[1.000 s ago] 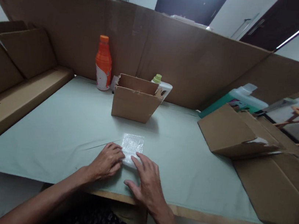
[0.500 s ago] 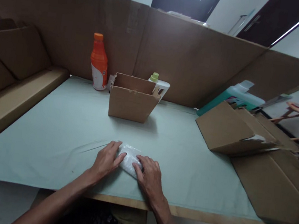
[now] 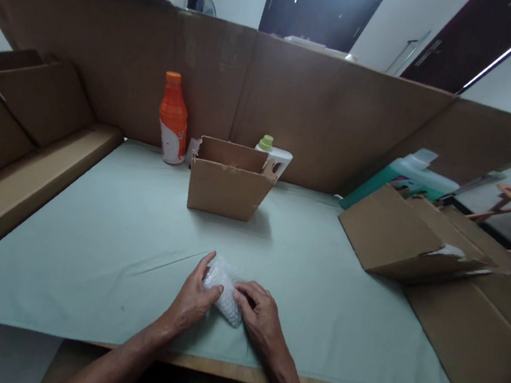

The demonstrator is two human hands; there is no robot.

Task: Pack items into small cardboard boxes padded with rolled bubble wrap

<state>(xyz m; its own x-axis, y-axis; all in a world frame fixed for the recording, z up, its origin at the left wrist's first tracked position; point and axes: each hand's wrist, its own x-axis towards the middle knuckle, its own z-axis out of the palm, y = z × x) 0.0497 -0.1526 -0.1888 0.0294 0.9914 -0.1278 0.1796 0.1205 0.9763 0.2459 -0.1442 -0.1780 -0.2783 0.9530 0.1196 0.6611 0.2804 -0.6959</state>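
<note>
A small packet of bubble wrap (image 3: 224,295) is between my two hands, tilted just above the cloth near the table's front edge. What lies inside the wrap cannot be made out. My left hand (image 3: 195,297) grips its left side, the thumb across the near face and the index finger along the far edge. On the right side, my right hand (image 3: 260,314) pinches the wrap's edge between thumb and fingers. Beyond the packet stands an open-topped cardboard box (image 3: 229,191).
An orange bottle (image 3: 173,120) and a white jug with a green cap (image 3: 280,157) stand by the cardboard wall (image 3: 314,111). Cardboard boxes (image 3: 387,235) and a green-liquid container (image 3: 400,174) are at right. More cardboard (image 3: 42,152) lines the left. A pale green cloth (image 3: 136,232) covers the table.
The bubble-wrap packet has turned from lying nearly flat to a steeper tilt. My left hand has wrapped further around it, while my right fingers have drawn into a pinch. The camera view has shifted slightly.
</note>
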